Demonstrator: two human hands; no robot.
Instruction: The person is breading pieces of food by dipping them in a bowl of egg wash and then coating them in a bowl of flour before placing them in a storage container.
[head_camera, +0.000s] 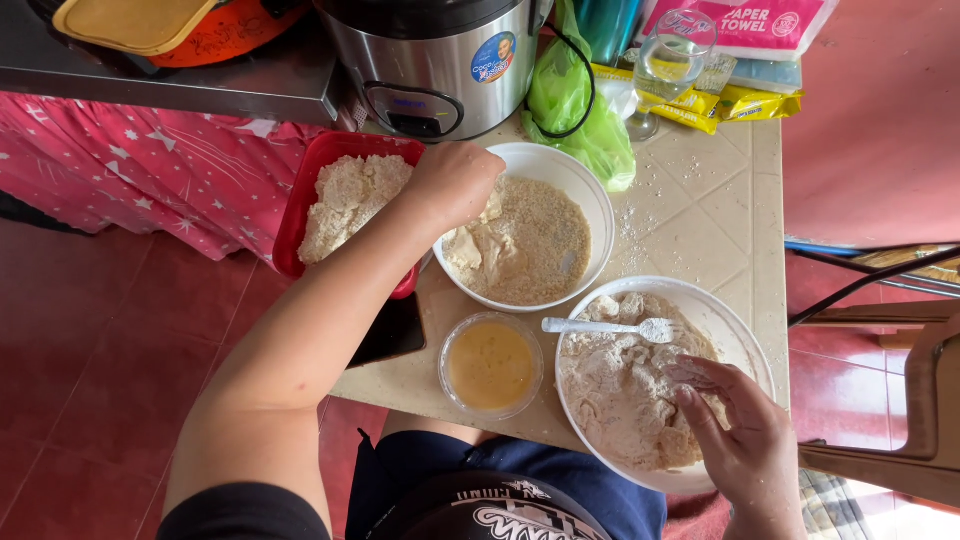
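the left hand (452, 182) was curled into a loose fist over the near rim of the white bowl of breadcrumbs (545, 240), knuckles up, seemingly pinching a pale coated piece (480, 250) that lay just below it in the crumbs; what exactly sat inside the fingers could not be told; the right hand (745, 440) was half open, empty, its floury fingertips resting on the coated pieces in the large white bowl of flour (620, 390); a white fork (610, 326) lay just beyond those fingertips across the flour; a small clear cup of beaten egg (491, 366) stood between the two hands, and a red tray (300, 215) of crumbed pieces sat just left of the left hand, touching distance away.

to do the crumbing well, it seemed wise to press the piece gently, turn it once, and lift it straight across to the tray so loose crumbs fell back in the bowl; keeping the left hand for crumbs and the right for flour would likely stop the coating clumping on the fingers; the egg cup stood near the table edge (420, 385), so a careless elbow looked a risk.
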